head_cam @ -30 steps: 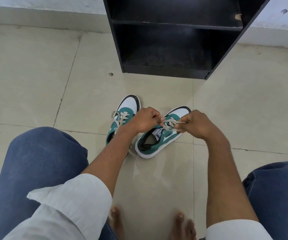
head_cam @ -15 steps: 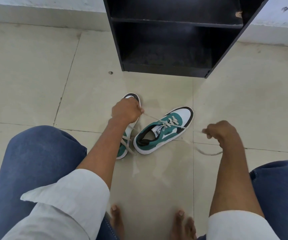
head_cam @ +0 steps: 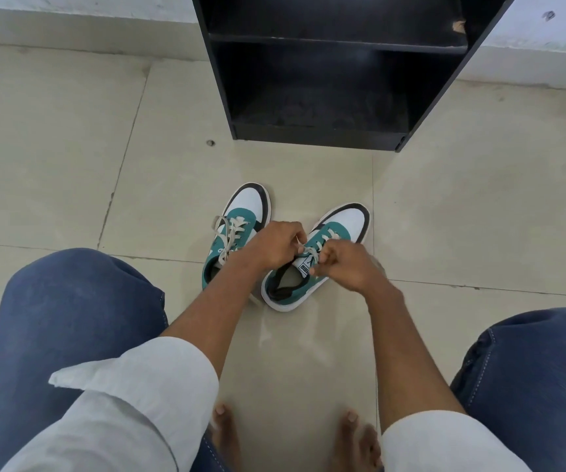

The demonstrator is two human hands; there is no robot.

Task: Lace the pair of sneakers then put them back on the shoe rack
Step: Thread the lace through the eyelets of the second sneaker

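Observation:
Two teal and white sneakers stand side by side on the tiled floor, toes pointing away from me. The left sneaker (head_cam: 246,212) is laced, with a loose cream bow over its tongue. Over the tongue of the right sneaker (head_cam: 339,226) both hands meet. My left hand (head_cam: 271,245) pinches one end of the cream lace (head_cam: 312,250), and my right hand (head_cam: 346,264) pinches the other end. The black shoe rack (head_cam: 326,131) stands on the floor just beyond the shoes, its lower shelves bare.
My knees in blue jeans (head_cam: 70,318) frame the scene at left and right. My bare feet (head_cam: 356,437) rest on the floor near the bottom edge. A pale wall base (head_cam: 70,25) runs behind the rack.
Half a second ago my hands were spread wide apart, pulling the lace taut. They have come back together over the right sneaker's tongue.

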